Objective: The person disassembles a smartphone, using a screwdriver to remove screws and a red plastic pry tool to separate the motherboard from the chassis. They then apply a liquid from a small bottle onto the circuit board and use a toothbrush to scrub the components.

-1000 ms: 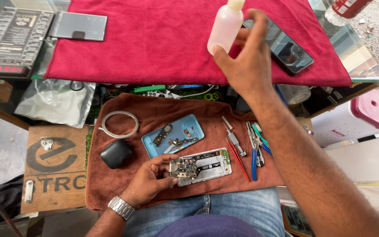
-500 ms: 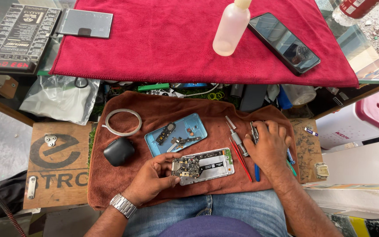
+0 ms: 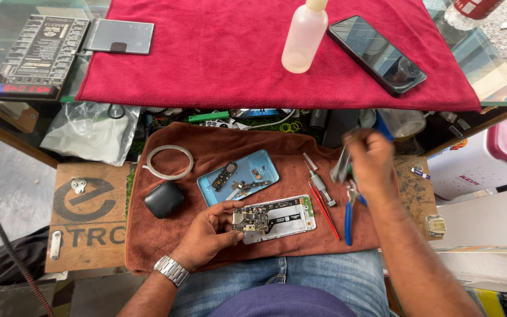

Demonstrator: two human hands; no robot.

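On my lap a brown towel [image 3: 165, 246] carries an opened phone [image 3: 280, 218] with its circuit board bare. My left hand [image 3: 206, 232] grips the phone's left end, thumb on the board. My right hand [image 3: 372, 163] is blurred, raised just above the towel's right side, fingers closed on a slim grey metal tool [image 3: 341, 168]. Under that hand lie blue-handled pliers [image 3: 348, 218], a thin red-handled tool [image 3: 324, 209] and a silver screwdriver [image 3: 318, 179]. A blue phone back cover [image 3: 239, 176] holding small parts rests above the phone.
A black earbud case [image 3: 164, 199] and a ring of tape [image 3: 169, 161] sit on the towel's left. Beyond, a red cloth [image 3: 206, 64] bears a plastic bottle [image 3: 304, 38] and a black phone [image 3: 377, 53]. A white and pink box [image 3: 500, 152] stands right.
My right hand set the bottle down on the red cloth, dropped to the tools on the towel and now lifts a metal tool. My left hand stays on the opened phone.
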